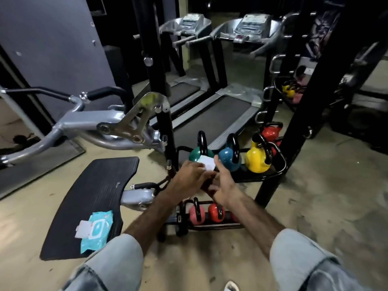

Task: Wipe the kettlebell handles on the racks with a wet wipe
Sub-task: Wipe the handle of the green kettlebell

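1. Two hands meet in front of the black rack [277, 171], both forearms reaching out of light denim sleeves.
2. Left hand [190, 175]: fingers pinch a white wet wipe [207, 163], held just in front of the green kettlebell [197, 155].
3. Right hand [223, 183]: palm turned inward, fingers loosely spread, thumb up close to the wipe; whether it touches the wipe, cannot tell.
4. Upper shelf, left to right: green, blue kettlebell [228, 159], yellow kettlebell [257, 160], black handles upright.
5. Lower shelf: pink kettlebell [196, 215] and red kettlebell [214, 213], below the forearms.
6. Wipe packet [96, 229], teal, flap open, lies on a black rubber mat [94, 192] to the left.
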A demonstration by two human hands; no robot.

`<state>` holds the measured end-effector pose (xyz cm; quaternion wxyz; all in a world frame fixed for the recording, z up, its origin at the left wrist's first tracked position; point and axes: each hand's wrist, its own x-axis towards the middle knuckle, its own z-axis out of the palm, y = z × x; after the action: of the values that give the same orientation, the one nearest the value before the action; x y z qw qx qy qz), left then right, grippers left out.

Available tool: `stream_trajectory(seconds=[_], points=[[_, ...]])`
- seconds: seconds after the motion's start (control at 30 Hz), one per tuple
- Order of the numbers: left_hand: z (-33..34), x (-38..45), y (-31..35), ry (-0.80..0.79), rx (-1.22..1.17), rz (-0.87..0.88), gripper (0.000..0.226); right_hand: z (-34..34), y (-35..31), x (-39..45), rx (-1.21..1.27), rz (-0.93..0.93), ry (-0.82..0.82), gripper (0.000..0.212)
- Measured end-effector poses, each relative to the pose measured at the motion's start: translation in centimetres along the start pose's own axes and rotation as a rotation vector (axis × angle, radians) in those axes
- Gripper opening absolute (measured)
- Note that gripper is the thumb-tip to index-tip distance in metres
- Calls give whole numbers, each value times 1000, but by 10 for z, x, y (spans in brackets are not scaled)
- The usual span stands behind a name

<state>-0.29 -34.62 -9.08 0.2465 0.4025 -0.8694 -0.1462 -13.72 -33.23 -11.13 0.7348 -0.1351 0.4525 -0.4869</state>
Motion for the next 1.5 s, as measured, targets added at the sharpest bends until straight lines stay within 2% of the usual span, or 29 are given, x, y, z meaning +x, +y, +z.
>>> stream_trajectory(seconds=[0.1,0.17,0.23,0.3,0.4,0.5,0.6,0.77,0.87,0.93,0.97,1.03,1.1,1.27,1.33,1.5], points=[[6,22,-4,22,-207,-137,21,-14,-16,19,-65,-31,15,30],[14,36,-16,94,-293,-291,17,-21,-27,33,-133,-43,99,13],[21,50,-32,159,-343,-448,15,-32,-34,56,-242,-68,221,9],[26,61,-45,169,-304,-518,17,-41,-37,76,-355,-112,318,17],[33,76,-58,143,-237,-552,19,-49,-42,97,-465,-150,405,34],[38,89,-68,74,-148,-530,24,-44,-51,108,-573,-208,450,33],[43,108,-80,-3,-29,-490,39,-35,-62,128,-773,-265,493,36],[51,145,-101,-110,67,-387,47,-22,-54,156,-980,-276,330,44],[53,161,-115,-217,46,-380,41,-21,-36,152,-844,-257,188,56],[55,169,-126,-214,45,-404,40,-28,-26,153,-687,-212,134,61],[55,171,-129,-192,44,-421,39,-32,-22,156,-610,-186,144,61],[56,178,-134,-158,36,-438,38,-37,-20,164,-484,-139,265,61],[54,184,-134,-144,12,-459,42,-33,-21,168,-425,-134,377,50],[48,199,-141,-182,46,-457,32,-9,-33,177,-440,-306,352,32],[49,200,-142,-179,38,-453,31,-8,-30,178,-508,-324,340,32],[51,207,-148,-280,73,-393,57,-23,-1,163,-542,-259,363,33]])
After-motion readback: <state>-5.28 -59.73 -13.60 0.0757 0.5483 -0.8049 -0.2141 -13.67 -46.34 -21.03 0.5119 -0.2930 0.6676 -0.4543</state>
